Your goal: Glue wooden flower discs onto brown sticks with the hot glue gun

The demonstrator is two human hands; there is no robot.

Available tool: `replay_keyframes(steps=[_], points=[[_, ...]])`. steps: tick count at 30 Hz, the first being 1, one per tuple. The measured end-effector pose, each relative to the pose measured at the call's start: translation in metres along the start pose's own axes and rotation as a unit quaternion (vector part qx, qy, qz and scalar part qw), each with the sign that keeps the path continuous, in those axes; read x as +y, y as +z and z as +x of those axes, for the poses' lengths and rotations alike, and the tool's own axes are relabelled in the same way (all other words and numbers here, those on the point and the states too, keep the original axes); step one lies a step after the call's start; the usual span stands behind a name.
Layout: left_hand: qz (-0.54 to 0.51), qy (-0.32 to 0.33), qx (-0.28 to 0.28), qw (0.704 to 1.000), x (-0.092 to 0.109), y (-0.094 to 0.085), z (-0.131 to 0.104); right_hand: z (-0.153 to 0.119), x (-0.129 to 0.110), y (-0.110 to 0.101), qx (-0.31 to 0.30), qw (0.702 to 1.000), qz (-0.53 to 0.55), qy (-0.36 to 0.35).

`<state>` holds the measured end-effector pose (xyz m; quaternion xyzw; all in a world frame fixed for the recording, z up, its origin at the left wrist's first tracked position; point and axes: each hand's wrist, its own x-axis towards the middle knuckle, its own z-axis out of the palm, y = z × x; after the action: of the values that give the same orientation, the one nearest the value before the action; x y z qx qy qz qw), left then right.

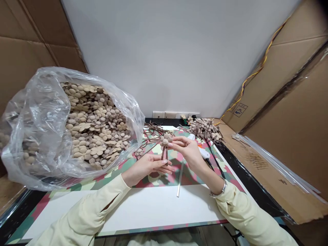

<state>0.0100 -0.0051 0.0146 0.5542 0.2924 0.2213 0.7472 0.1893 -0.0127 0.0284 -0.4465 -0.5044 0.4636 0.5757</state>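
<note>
Both hands are closed on one small beige flower (166,140), which sits at the centre of the clock face used here, with twelve pointing away from the person. The right hand (189,150) pinches the flower's head from three o'clock, between thumb and fingers. The left hand (147,167) reaches in from seven and holds the two dark strips (164,155) hanging below the head (they look ribbed) near their lower ends. The hands are slightly apart, linked by the piece, above a camouflage-patterned mat (151,181).

At eight o'clock, just beside the left hand, lies another flower (139,153). Loose brown strips (153,131) tangle at ten, and a large clear plastic bag (46,112), open and full of petalled pieces (97,126), fills nine. At two o'clock is a heap of flowers with strips (205,130). A white corded tool (204,153), partly hidden by the right hand, lies toward four, and a clear stick (180,179) at five reaches onto the white sheet (159,208) at six. Farther out toward four, long clear rods (276,165) lie on cardboard (258,177).
</note>
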Motion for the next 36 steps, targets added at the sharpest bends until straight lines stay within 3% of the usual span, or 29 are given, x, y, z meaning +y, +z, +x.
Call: replay_keyframes(steps=[10,12,15,19,22,26,29,32,34,35,36], points=[[0.053,-0.015,0.014,0.998,-0.003,0.001,-0.001,0.004,-0.006,-0.006,0.024,0.999,-0.024,-0.012],[0.061,-0.017,0.011,0.998,-0.003,0.000,-0.002,0.008,-0.014,-0.019,0.024,0.999,-0.041,-0.020],[0.059,-0.013,0.027,0.998,-0.001,-0.003,-0.003,0.019,-0.033,-0.056,0.032,0.989,-0.145,-0.010],[0.035,0.019,0.065,0.997,0.008,-0.007,-0.003,0.049,-0.048,-0.112,0.129,0.938,-0.320,-0.034],[0.018,0.034,0.085,0.996,0.013,-0.010,-0.004,0.080,-0.045,-0.143,0.187,0.907,-0.376,-0.029],[0.027,0.037,0.109,0.993,0.015,-0.014,-0.007,0.107,-0.040,-0.162,0.266,0.850,-0.454,-0.018],[0.096,0.061,0.144,0.983,0.020,-0.022,-0.008,0.102,-0.045,-0.162,0.302,0.811,-0.499,-0.042],[0.211,0.128,0.228,0.942,0.028,-0.039,-0.010,0.078,-0.050,-0.150,0.245,0.813,-0.523,-0.067],[0.317,0.170,0.297,0.884,0.032,-0.052,-0.010,0.058,-0.048,-0.139,0.137,0.829,-0.539,-0.058],[0.364,0.183,0.323,0.854,0.033,-0.057,-0.010,0.048,-0.044,-0.134,0.067,0.827,-0.556,-0.042],[0.410,0.193,0.330,0.828,0.033,-0.061,-0.009,0.039,-0.040,-0.128,-0.020,0.806,-0.592,-0.015]])
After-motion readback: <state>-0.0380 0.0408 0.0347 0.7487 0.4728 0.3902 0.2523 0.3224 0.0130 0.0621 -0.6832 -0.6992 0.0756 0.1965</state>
